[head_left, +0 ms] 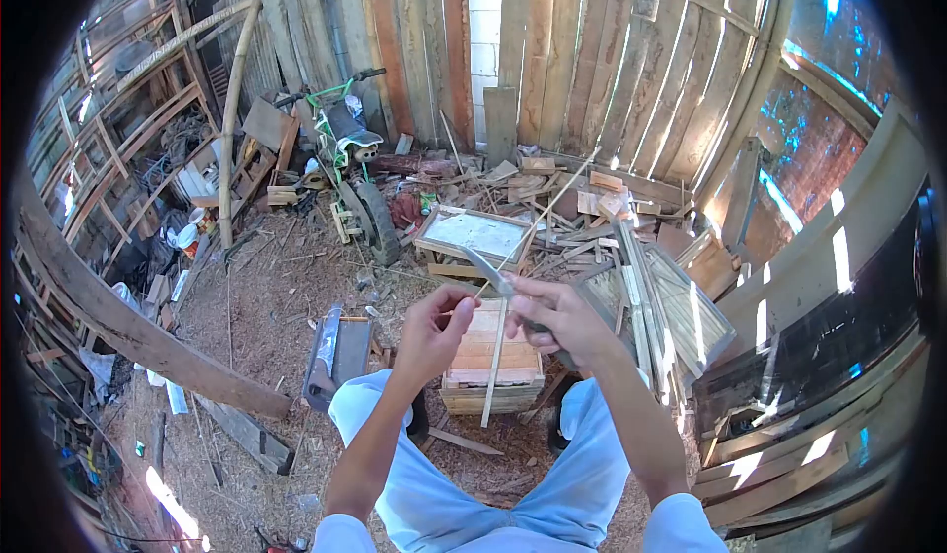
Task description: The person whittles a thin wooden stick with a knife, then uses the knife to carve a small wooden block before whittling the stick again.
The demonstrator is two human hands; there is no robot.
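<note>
My right hand (558, 318) is closed round a knife (485, 269), its blade pointing up and to the left. My left hand (434, 331) pinches the near end of a long thin wooden strip (552, 205), which slants away to the upper right. The blade lies close to the strip; I cannot tell whether they touch. Beneath my hands is a low wooden box (493, 392) of pale boards, between my knees. A second flat strip (493, 370) lies across it and hangs over its near side.
Ahead stands a framed board with a whitish top (473, 229), beside a heap of wood scraps (582, 203). A small green bike (360, 168) leans at the back left. A dark block (340, 354) sits by my left knee. Planks (681, 306) lean at right.
</note>
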